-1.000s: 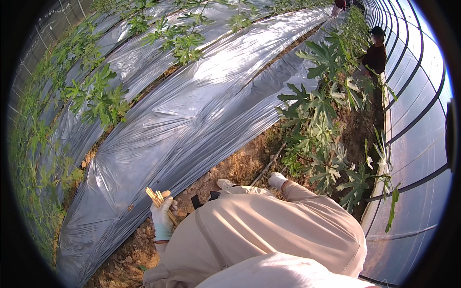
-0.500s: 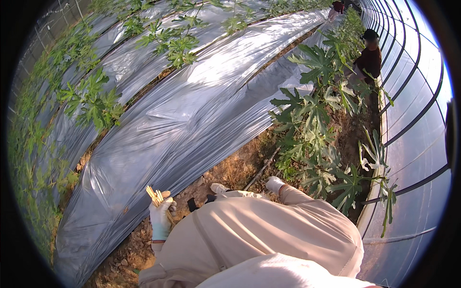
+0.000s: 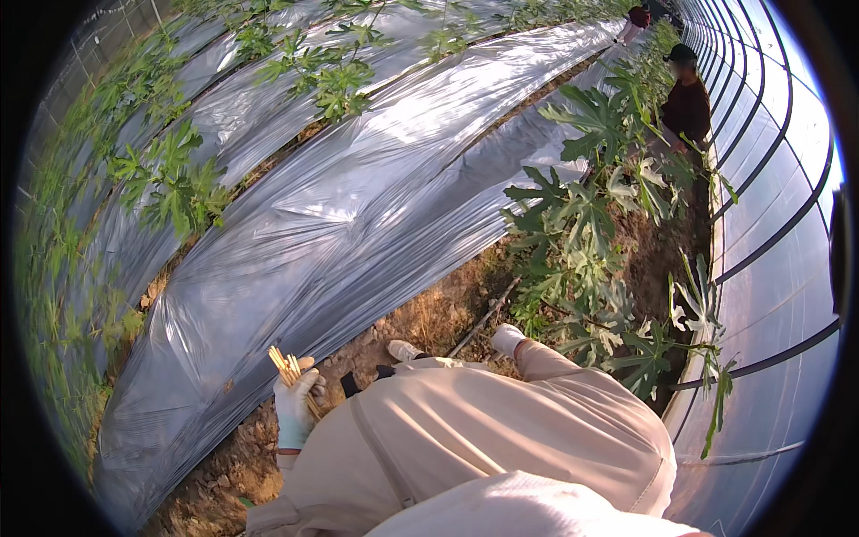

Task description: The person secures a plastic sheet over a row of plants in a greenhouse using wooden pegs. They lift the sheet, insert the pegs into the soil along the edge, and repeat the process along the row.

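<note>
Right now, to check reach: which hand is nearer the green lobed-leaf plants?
Right. The right hand is at the plants' foot; the left hand, gripping thin pale sticks, is apart, beside the silver plastic sheet.

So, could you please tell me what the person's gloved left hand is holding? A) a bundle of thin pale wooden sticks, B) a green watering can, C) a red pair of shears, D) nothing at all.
A: the left hand, in a white glove with a pale green cuff, is closed around a bundle of thin pale wooden sticks beside the silver plastic sheeting.
</note>
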`<state>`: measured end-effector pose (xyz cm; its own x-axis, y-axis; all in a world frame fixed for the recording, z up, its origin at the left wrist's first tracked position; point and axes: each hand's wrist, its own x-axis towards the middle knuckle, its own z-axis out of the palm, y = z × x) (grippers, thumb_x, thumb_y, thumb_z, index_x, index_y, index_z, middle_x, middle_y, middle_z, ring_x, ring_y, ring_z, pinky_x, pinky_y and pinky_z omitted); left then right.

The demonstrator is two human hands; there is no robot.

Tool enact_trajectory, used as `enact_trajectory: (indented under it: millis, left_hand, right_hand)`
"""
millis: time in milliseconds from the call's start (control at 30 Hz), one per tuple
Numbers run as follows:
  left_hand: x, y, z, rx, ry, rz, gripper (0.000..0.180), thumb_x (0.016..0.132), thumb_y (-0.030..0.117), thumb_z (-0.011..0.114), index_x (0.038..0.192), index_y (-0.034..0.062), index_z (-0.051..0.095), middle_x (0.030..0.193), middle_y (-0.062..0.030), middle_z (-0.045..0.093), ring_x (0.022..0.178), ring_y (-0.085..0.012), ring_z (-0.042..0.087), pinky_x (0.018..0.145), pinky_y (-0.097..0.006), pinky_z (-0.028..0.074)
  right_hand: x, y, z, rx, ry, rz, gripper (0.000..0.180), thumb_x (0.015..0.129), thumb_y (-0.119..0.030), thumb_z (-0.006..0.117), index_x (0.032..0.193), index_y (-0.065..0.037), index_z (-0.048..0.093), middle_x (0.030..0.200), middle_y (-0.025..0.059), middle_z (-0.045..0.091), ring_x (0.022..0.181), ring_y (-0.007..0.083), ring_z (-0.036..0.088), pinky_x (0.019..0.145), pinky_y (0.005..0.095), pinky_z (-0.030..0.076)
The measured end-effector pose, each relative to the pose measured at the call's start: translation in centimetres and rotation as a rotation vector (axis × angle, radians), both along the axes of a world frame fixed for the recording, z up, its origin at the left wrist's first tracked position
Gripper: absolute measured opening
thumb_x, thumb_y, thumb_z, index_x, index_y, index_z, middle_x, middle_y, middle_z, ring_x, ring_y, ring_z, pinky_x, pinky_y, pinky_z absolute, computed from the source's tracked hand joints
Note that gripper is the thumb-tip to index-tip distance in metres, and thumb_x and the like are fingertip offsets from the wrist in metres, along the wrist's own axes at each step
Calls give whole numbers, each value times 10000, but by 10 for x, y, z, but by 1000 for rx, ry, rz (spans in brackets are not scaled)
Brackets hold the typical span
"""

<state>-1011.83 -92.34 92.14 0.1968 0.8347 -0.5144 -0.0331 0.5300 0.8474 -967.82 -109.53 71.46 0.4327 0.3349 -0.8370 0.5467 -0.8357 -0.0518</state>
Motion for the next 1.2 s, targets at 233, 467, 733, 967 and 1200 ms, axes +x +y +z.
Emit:
enact_trajectory:
  millis: [233,467,733,967,1200]
  left_hand:
    - [-6,-5,-2,21,7,38,241,883,86,666,1090,-3,580,761,-114,635,607,-147,587,497,-266,448]
    - [-7,-7,0,23,-35,57,250,878,78,665,1093,-9,571,762,-113,630,603,-155,590,490,-267,452]
    - [-10,-3,-2,21,-10,66,264,876,89,664,1097,-18,568,768,-114,633,612,-158,596,488,-269,459]
    - [-12,-2,0,16,2,30,245,884,105,672,1083,-13,592,772,-110,643,608,-145,595,482,-265,462]
    - [-7,3,12,17,-6,15,221,889,103,669,1064,-15,605,768,-103,646,604,-134,593,483,-254,462]
  right_hand:
    - [2,13,6,-6,-26,-24,291,817,-124,623,1063,13,698,1016,201,711,962,304,696,812,402,557]
    - [2,15,0,-14,-91,152,308,838,-201,605,1064,-28,722,1084,205,695,1032,338,671,859,404,538]
    - [-7,7,-29,-17,-71,361,299,818,-217,655,1033,-24,729,1092,204,689,1013,337,672,861,402,538]
    - [-2,0,-44,-44,-115,212,272,819,-212,667,1047,-83,743,1098,179,691,1037,333,663,878,391,534]
    - [0,20,-23,-133,-93,346,326,782,-181,694,1092,-86,723,1120,164,689,1029,304,670,868,381,539]
